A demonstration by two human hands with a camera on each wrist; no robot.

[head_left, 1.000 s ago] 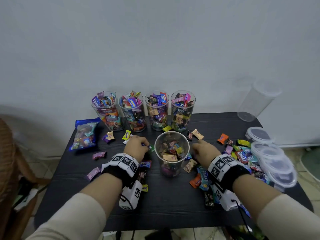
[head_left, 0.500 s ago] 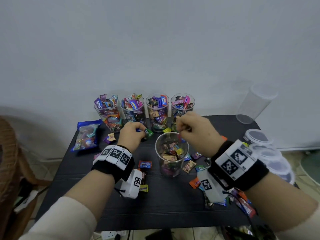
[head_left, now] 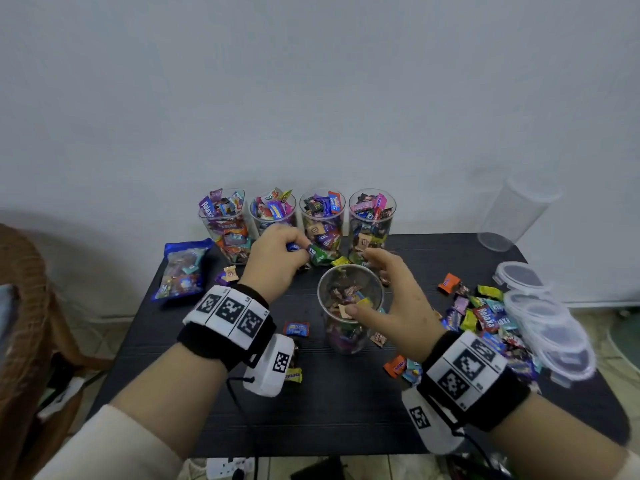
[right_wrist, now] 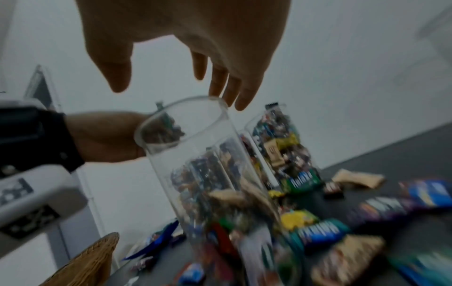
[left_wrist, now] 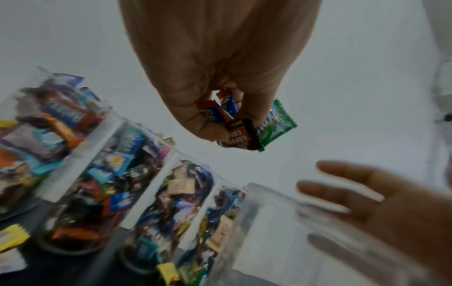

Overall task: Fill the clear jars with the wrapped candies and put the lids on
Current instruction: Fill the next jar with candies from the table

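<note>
A clear jar (head_left: 349,336), partly filled with wrapped candies, stands mid-table; it also shows in the right wrist view (right_wrist: 195,154). My left hand (head_left: 294,252) hovers just left of and behind its rim, gripping a few candies (left_wrist: 244,133), among them a green one (head_left: 320,254) and a brown one. My right hand (head_left: 381,284) hangs at the jar's right side with fingers spread and nothing in it (right_wrist: 171,91). Loose candies (head_left: 485,317) lie scattered to the right. Clear lids (head_left: 554,327) are stacked at the right edge.
Four full jars (head_left: 322,220) line the back of the black table (head_left: 346,410). An empty jar (head_left: 512,216) stands back right, a blue candy bag (head_left: 181,268) back left. A wicker chair (head_left: 20,306) is at the left.
Both hands rose from the table with candies. The right hand, fisted over the jar half a second ago, has opened and dropped to the jar's side. The left hand moved closer to the rim.
</note>
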